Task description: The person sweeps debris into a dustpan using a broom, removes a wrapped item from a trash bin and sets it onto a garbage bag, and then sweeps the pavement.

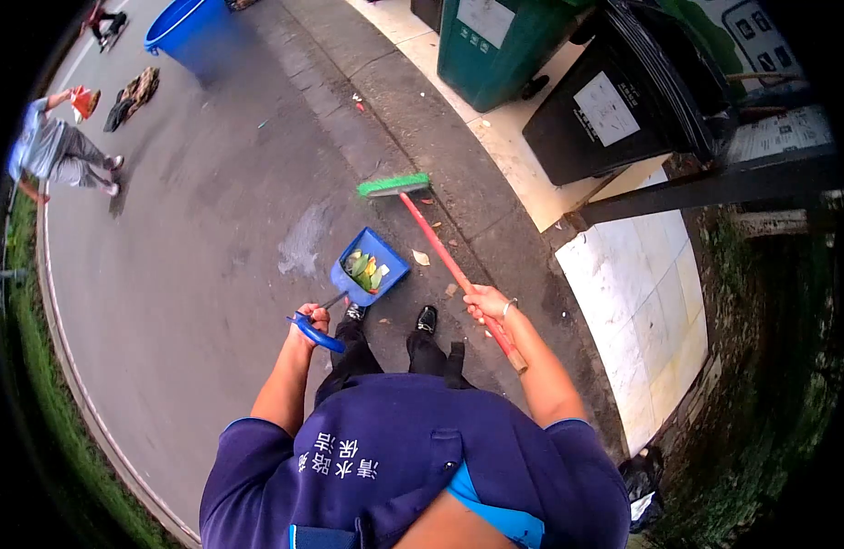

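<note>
My left hand [314, 319] is closed around the handle of a blue dustpan [391, 259], near its curved blue grip. Green and yellow leaves [365, 272] lie in the pan, which is in front of my feet. My right hand [488, 304] grips the red stick of a broom [438, 245] towards its upper end. The broom's green bristle head [393, 186] is at the pavement, beyond the dustpan and apart from it. A pale dry leaf [421, 258] lies between the dustpan and the broom stick, with several smaller leaves scattered along the ground nearby.
A green wheeled bin [495, 55] and a black bin [594, 119] stand on pale paving at the right. A large blue tub [186, 35] is at the upper left. Another person [65, 151] walks on the road at the left. A black bag [640, 485] sits at the lower right.
</note>
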Motion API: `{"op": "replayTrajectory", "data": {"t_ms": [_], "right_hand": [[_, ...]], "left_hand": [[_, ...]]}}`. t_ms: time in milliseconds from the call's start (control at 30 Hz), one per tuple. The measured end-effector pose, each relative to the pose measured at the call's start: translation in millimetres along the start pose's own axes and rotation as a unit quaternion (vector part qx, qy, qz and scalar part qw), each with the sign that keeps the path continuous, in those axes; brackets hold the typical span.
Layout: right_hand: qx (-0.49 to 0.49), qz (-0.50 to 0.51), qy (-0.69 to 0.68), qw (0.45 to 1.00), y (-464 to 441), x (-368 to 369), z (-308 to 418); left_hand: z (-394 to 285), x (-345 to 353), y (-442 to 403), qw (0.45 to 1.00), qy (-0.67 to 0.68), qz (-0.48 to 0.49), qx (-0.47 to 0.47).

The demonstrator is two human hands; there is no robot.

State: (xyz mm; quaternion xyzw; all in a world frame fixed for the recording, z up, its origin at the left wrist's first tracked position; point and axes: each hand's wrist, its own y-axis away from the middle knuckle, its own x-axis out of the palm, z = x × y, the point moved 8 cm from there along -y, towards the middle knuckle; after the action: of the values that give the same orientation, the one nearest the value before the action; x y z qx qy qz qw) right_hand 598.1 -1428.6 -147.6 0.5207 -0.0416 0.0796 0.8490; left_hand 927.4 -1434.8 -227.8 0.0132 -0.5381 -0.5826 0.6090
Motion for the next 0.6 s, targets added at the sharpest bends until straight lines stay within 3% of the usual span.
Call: {"op": "replayTrajectory", "data": {"t_ms": [67, 167, 267, 333, 467, 600], "right_hand": [[0.020, 0.008, -0.136, 0.991, -1, -1, -4], [0.078, -0.021, -0.211, 0.974, 28, 20, -31], [0.076, 0.005, -0.345, 0.935, 78, 43, -29], [0.069, 0.079, -0.507, 0.856, 113, 68, -12], [0.032, 0.014, -0.482, 0.876, 115, 91, -24], [0.003, -0.058, -0.489, 0.870, 78, 104, -30]], "left_hand": [[-11, 26, 1, 1.000, -0.008, -0.020, -0.015], [-32, 54, 6, 0.998, -0.028, -0.018, -0.048], [-52, 70, 9, 0.994, -0.043, -0.044, -0.088], [-64, 87, 7, 0.990, -0.064, -0.061, -0.108], [-88, 101, -11, 0.980, -0.112, -0.131, -0.099], [-96, 104, -27, 0.962, -0.185, -0.112, -0.165]]}}
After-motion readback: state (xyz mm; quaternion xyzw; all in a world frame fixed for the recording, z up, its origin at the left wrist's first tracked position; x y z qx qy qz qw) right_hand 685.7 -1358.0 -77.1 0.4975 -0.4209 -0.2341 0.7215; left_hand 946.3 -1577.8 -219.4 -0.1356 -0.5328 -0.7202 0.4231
